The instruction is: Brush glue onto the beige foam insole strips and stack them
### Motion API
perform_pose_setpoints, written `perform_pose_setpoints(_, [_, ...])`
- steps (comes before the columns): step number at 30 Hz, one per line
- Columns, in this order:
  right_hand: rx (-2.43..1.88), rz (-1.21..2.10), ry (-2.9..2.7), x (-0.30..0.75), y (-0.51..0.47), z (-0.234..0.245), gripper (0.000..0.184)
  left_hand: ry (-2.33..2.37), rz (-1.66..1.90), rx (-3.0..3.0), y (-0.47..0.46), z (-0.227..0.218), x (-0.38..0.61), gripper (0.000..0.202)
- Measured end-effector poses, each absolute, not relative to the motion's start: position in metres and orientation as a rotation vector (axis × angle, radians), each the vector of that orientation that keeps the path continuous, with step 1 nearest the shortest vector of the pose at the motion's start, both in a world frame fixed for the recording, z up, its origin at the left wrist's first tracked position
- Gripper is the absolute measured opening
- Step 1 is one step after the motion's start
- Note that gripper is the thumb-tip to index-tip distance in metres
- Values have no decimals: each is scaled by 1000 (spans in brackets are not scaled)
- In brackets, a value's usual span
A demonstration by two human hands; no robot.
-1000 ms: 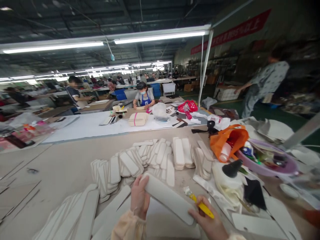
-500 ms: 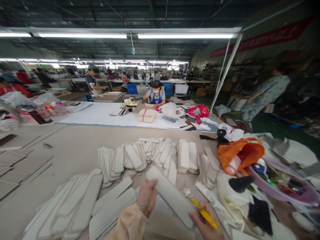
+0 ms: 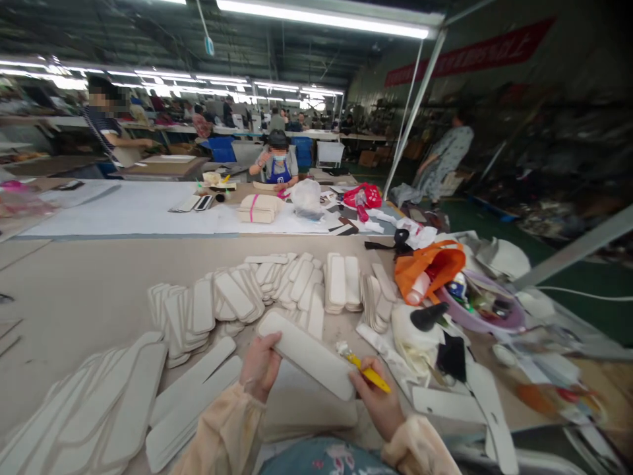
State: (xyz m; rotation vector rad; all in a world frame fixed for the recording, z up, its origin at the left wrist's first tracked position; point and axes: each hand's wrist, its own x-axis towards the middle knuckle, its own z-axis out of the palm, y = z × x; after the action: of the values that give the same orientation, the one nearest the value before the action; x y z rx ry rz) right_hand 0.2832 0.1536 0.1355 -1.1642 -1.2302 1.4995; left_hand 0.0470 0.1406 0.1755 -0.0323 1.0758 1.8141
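A long off-white panel with rounded corners [image 3: 307, 357] is held at a slant in front of me. My left hand [image 3: 261, 367] grips its upper left end, thumb on top. At the lower right end, my right hand [image 3: 380, 398] pinches the panel's edge. That same hand also holds a brush with a yellow handle [image 3: 370, 374], its whitish bristles pointing up and left. Under the panel is a pale flat stack [image 3: 306, 402], partly covered. Fanned piles of similar panels lie to the left [image 3: 136, 396] and beyond my hands [image 3: 232, 295].
At the right are an orange bag [image 3: 448, 254], a lilac basin [image 3: 512, 320] full of odds and ends, and white scraps [image 3: 450, 404]. Across the table, a co-worker in a blue apron [image 3: 279, 173] sits near a tied bundle [image 3: 260, 208]. A metal post [image 3: 415, 105] rises behind.
My view has turned right and tipped downward, so things appear further left and higher. Both hands still hold the panel, the brush staying in the right. The person at the far right has walked further off.
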Motion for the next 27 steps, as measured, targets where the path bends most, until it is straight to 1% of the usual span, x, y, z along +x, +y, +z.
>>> perform_pose_setpoints(5, [-1202, 1622, -1139, 279, 152, 136, 40, 1150, 1785, -133, 145, 172, 43, 34])
perform_pose_setpoints(9, [-1199, 1598, -1133, 275, 151, 134, 41, 1154, 1771, -138, 145, 169, 43, 32])
perform_pose_setpoints(16, [-1189, 1564, -1165, 275, 150, 133, 36, 1080, 1802, -167, 141, 168, 50, 26])
perform_pose_setpoints(19, [-1193, 1587, -1151, 278, 150, 127, 38, 1033, 1731, -157, 134, 164, 65, 23])
perform_pose_setpoints(23, [-1171, 1613, -1191, 282, 151, 116, 38, 1000, 1628, -111, 124, 153, 87, 25])
perform_pose_setpoints(27, [-1215, 1585, -1244, 284, 150, 112, 38, 1021, 1633, -97, 122, 148, 91, 26])
